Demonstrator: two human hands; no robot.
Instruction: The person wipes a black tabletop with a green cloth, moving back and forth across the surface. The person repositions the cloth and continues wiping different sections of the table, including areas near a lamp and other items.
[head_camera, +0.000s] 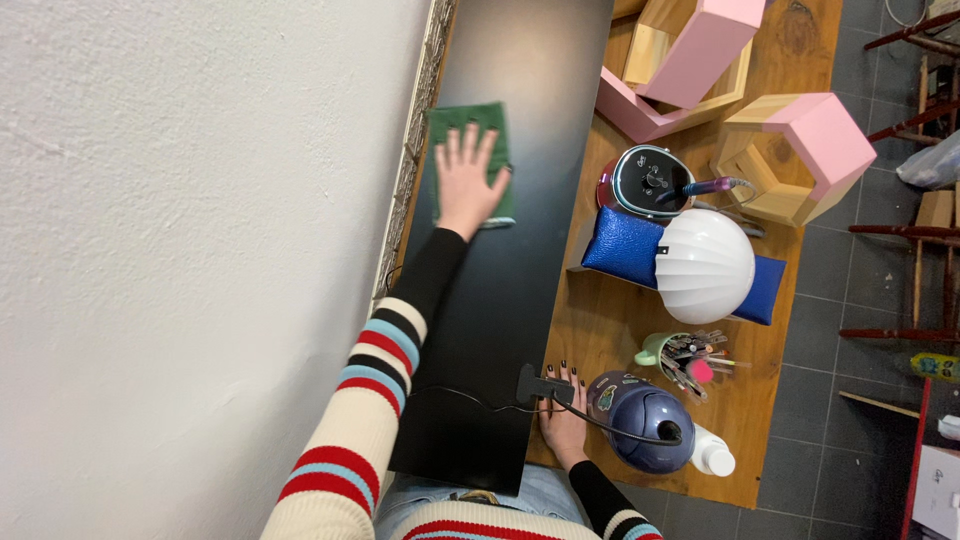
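Green flat cloth (470, 160) under spread left hand (465, 178)

Left hand (468, 178) flat on cloth (470, 125) atop dark panel (510, 300), right hand (563, 425) on bench (610, 320) beside panel, lamp (705, 266) on cushion (630, 248) right of panel, hexagonal shelves (800, 150) behind.

Both arms wear a cream knit sweater with red, black and light-blue stripes, its cuffs black. The right hand (563, 425) has dark-painted nails. Blue jeans show below.
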